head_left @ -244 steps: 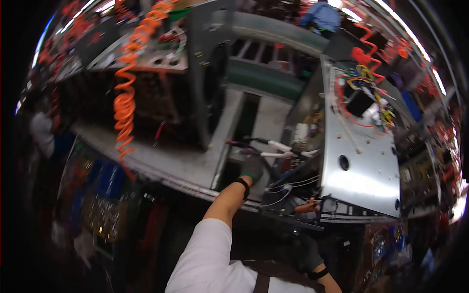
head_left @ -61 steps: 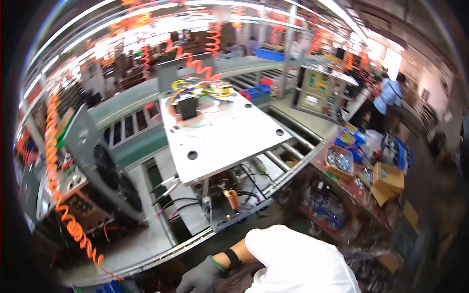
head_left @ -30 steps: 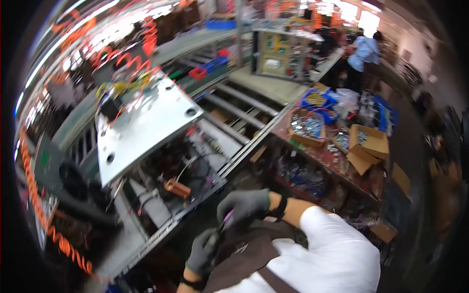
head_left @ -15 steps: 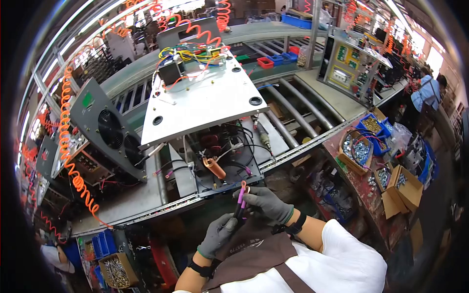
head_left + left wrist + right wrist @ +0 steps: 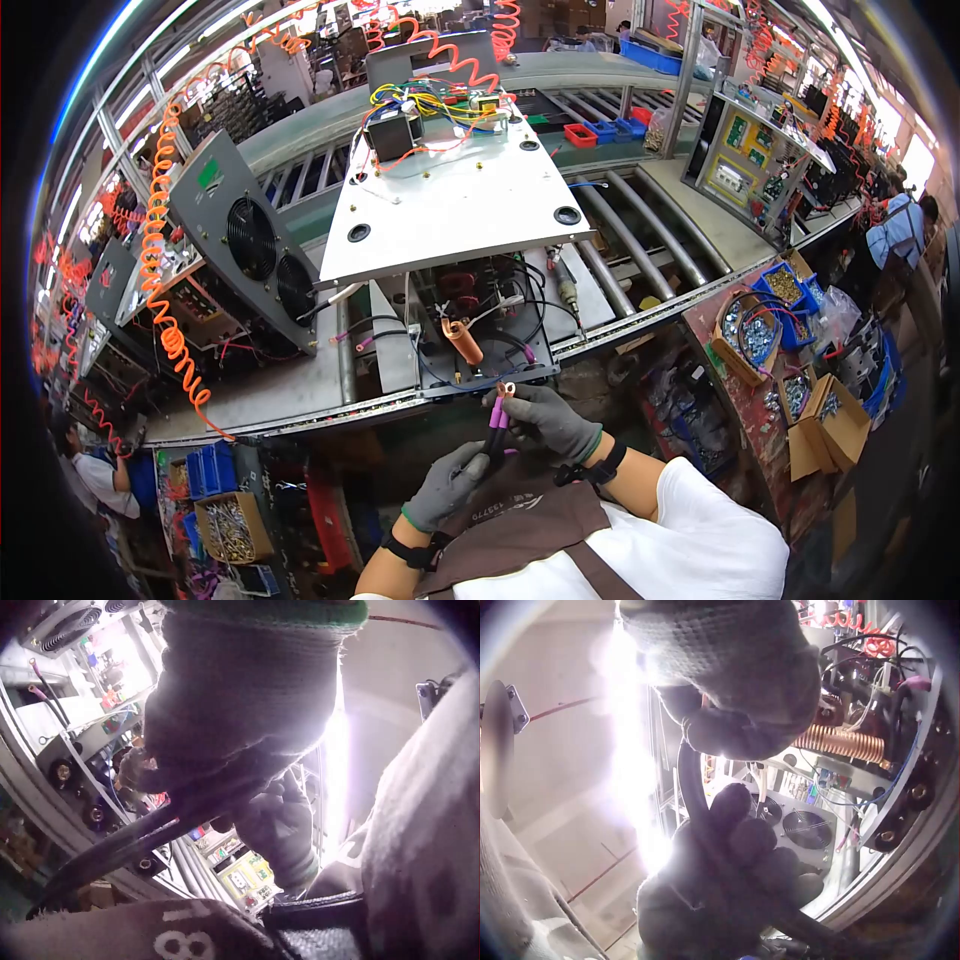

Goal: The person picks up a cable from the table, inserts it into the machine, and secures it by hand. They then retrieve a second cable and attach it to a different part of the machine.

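Observation:
Two black cables with purple sleeves [image 5: 497, 412] and copper ring lugs stand upright between the gloved hands in the head view. The left hand [image 5: 447, 487] grips their black part, and the dark cables [image 5: 127, 844] run out below it in the left wrist view. The right hand [image 5: 556, 420] pinches the cables near the lugs. Just beyond the hands is an opened machine with a white top panel [image 5: 455, 205] and a copper coil [image 5: 462, 342]; the coil [image 5: 844, 742] also shows in the right wrist view.
A grey panel with fans [image 5: 240, 235] stands at the left beside a hanging orange coiled hose [image 5: 158, 230]. Metal rollers [image 5: 640, 235] lie right of the machine. Boxes of screws [image 5: 745, 340] are on the right bench, and another box [image 5: 233, 527] is lower left.
The hands have come together in front of the apron, now holding the two purple-sleeved cables. Since half a second ago, the head view has shifted slightly and the lugs have tilted a little.

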Available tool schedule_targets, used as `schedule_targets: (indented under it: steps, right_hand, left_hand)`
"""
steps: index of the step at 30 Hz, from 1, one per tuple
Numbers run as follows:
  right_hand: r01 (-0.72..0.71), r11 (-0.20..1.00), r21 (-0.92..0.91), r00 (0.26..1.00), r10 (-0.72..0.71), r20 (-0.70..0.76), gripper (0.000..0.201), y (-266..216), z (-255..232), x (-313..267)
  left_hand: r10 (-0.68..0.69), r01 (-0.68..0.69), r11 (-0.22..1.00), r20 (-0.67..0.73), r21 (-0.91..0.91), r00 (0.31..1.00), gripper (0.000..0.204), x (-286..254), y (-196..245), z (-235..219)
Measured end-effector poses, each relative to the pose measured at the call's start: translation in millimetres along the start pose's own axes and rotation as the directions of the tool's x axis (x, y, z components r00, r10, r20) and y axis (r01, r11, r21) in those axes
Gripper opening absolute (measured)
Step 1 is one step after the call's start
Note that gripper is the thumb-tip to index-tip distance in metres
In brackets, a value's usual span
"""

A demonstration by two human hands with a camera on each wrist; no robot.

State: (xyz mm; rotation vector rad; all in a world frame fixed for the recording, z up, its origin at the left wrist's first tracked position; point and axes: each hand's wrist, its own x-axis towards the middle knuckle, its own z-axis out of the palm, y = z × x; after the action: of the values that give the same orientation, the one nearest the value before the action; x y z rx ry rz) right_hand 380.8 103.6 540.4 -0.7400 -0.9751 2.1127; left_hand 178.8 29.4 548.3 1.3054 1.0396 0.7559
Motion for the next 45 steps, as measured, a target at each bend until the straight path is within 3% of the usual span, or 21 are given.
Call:
schedule_targets:
  steps: [5, 7, 9, 11, 13, 18, 21, 23, 25, 26, 27, 30, 34, 35, 36, 37, 38, 39, 41, 42, 45]
  right_hand:
    - [0.008, 0.991, -0.132, 1.000, -0.006, 0.019, 0.029, -16, -2, -6]
    - [0.011, 0.980, -0.198, 0.999, -0.003, 0.041, 0.028, -25, -1, -8]
    - [-0.006, 0.922, -0.388, 0.998, -0.020, -0.062, 0.027, -33, 2, -9]
    - [-0.017, 0.928, -0.371, 0.998, -0.005, -0.058, 0.025, -39, 5, -15]
    - [0.042, 0.965, -0.259, 0.990, -0.074, -0.116, 0.022, -45, 8, -23]
    - [0.173, 0.951, -0.257, 0.965, -0.215, -0.147, 0.013, -79, 9, -53]
    - [0.206, 0.889, -0.408, 0.964, -0.256, -0.073, 0.012, -83, 7, -59]
    - [0.234, 0.873, -0.427, 0.965, -0.264, -0.010, 0.013, -83, 9, -58]
    - [0.194, 0.815, -0.546, 0.969, -0.247, -0.024, 0.013, -76, 10, -51]
    - [0.148, 0.740, -0.656, 0.973, -0.229, -0.039, 0.014, -74, 12, -45]
    - [0.086, 0.740, -0.667, 0.985, -0.164, -0.054, 0.015, -75, 24, -36]
    - [-0.019, 0.760, -0.650, 0.998, -0.023, -0.057, 0.021, -45, 36, 4]
    - [0.033, 0.621, -0.783, 0.991, -0.123, -0.056, 0.025, 5, 35, 73]
    - [0.147, 0.449, -0.881, 0.973, -0.225, 0.048, 0.028, 14, 36, 91]
    - [0.248, 0.247, -0.937, 0.938, -0.303, 0.168, 0.031, 19, 42, 107]
    - [0.240, 0.240, -0.941, 0.937, -0.311, 0.159, 0.031, 20, 50, 119]
    - [0.197, 0.300, -0.933, 0.954, -0.278, 0.112, 0.030, 22, 59, 130]
    - [0.151, 0.358, -0.921, 0.968, -0.243, 0.065, 0.030, 24, 68, 142]
    - [0.066, 0.379, -0.923, 0.977, -0.212, -0.018, 0.030, 29, 81, 169]
    - [-0.009, 0.404, -0.914, 0.981, -0.175, -0.087, 0.030, 32, 85, 184]
    - [-0.044, 0.406, -0.913, 0.949, -0.269, -0.165, 0.024, 48, 95, 227]
  left_hand:
    - [-0.060, 0.062, 0.998, 0.062, -0.032, 0.996, 0.038, -2, 0, -7]
    - [-0.034, 0.024, 0.996, 0.115, 0.088, 0.993, 0.038, 0, 8, -10]
    - [0.011, -0.015, 0.998, 0.074, 0.053, 0.997, 0.038, -1, 22, -9]
    - [0.052, -0.053, 0.998, 0.037, 0.024, 0.998, 0.038, -4, 33, -11]
    - [0.089, -0.079, 0.947, -0.017, 0.312, 0.996, 0.037, -8, 40, -21]
    - [0.125, -0.106, 0.865, -0.006, 0.490, 0.992, 0.029, -16, 58, -59]
    - [0.167, -0.130, 0.756, 0.003, 0.641, 0.986, 0.024, -13, 86, -80]
    - [0.355, -0.253, 0.413, 0.101, 0.875, 0.929, 0.020, -5, 95, -98]
    - [0.376, -0.245, 0.433, 0.073, 0.868, 0.924, 0.020, 6, 91, -117]
    - [0.403, -0.257, 0.334, 0.109, 0.907, 0.909, 0.020, 20, 87, -132]
    - [0.428, -0.265, 0.231, 0.147, 0.936, 0.892, 0.021, 34, 81, -147]
    - [0.452, -0.275, 0.192, 0.163, 0.942, 0.877, 0.015, 70, 58, -189]
    - [0.397, -0.183, 0.064, 0.143, 0.981, 0.907, 0.008, 118, 39, -244]
    - [0.373, -0.159, 0.036, 0.134, 0.987, 0.918, 0.008, 129, 34, -257]
    - [0.378, -0.170, 0.034, 0.145, 0.985, 0.914, 0.008, 142, 32, -267]
    - [0.258, -0.002, 0.513, -0.151, 0.858, 0.954, 0.009, 155, 30, -274]
    - [0.000, 0.186, 0.846, -0.349, 0.500, 0.937, 0.010, 169, 22, -282]
    - [0.524, -0.229, 0.159, 0.115, 0.960, 0.844, 0.011, 195, -16, -316]
    - [0.755, -0.322, 0.113, 0.129, 0.940, 0.643, 0.010, 211, 4, -323]
    - [0.696, -0.333, -0.140, 0.332, 0.932, 0.637, 0.012, 223, 9, -337]
    - [0.806, -0.222, -0.083, 0.196, 0.972, 0.559, 0.011, 253, 15, -355]
